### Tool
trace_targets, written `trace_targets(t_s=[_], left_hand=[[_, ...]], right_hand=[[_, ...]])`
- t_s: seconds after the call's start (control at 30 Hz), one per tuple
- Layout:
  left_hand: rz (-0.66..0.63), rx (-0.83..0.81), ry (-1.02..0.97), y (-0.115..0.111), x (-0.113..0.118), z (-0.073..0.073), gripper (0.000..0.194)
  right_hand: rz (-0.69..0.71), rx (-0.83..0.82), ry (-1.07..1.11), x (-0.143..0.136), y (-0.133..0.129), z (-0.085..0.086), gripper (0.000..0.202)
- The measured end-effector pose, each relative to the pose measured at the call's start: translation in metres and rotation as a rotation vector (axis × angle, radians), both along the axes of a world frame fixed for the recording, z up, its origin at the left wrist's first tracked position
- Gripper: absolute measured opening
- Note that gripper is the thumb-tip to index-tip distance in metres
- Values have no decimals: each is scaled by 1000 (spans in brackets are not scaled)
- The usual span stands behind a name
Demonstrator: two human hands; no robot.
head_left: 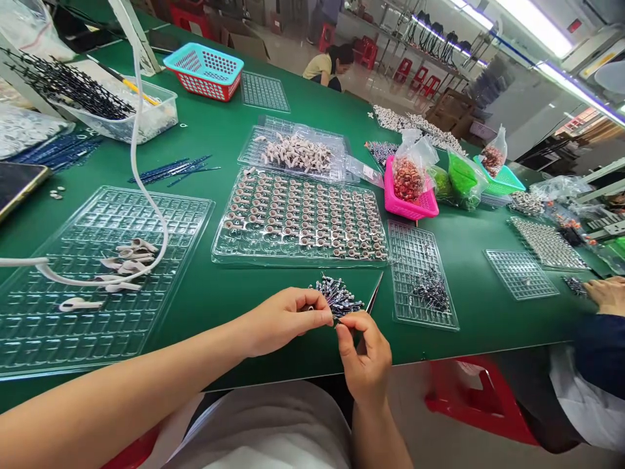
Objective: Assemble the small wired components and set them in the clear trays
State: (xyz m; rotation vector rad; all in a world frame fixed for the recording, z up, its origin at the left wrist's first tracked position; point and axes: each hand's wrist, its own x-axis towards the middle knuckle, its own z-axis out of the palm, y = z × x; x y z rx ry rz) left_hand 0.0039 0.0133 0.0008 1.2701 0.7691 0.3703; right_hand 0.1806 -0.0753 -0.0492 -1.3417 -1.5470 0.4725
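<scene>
My left hand (297,316) and my right hand (366,357) meet at the table's near edge, thumbs and forefingers closed in a pinch. Between the fingertips is a tiny dark part (336,321), mostly covered; its kind does not show. Just behind them lies a pile of small dark-blue and white wired components (336,294). Pointed metal tweezers (375,290) stick up past my right hand; whether that hand grips them, I cannot tell. Beyond the pile, a clear tray (234,253) holds rows of white earbud shells (307,207), with several front-left slots unfilled.
A white cable (163,228) arches over the left tray (190,218), where loose earbud shells lie. More shells (297,153) are heaped behind. At right are a pink basket (413,208) and a tray of dark components (398,260). A co-worker's hand (608,294) is far right.
</scene>
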Motion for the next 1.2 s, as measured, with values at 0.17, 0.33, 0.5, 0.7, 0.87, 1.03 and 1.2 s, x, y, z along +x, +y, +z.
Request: trace_targets(t_s=[0.17,0.33,0.5,0.7,0.87,1.03,1.2], left_hand=[[92,373,83,-6,1,0,19],[123,794,104,-12,0,-2,15],[75,834,149,-10,-2,-1,12],[152,605,183,-3,-4,6,16],[157,74,83,5,-6,11,22],[208,-368,-153,6,-5,9,35],[150,-252,-142,0,1,4,25]], right_hand=[[-4,-41,73,3,-1,-3,8],[-18,-68,150,4,-4,-3,5],[-78,-90,245,4,-5,-5,9],[-179,-40,334,4,-1,-11,15],[-175,-27,359,5,0,-13,12],[-203,-37,311,5,-1,-15,14],[-239,-5,245,2,-3,-15,9]])
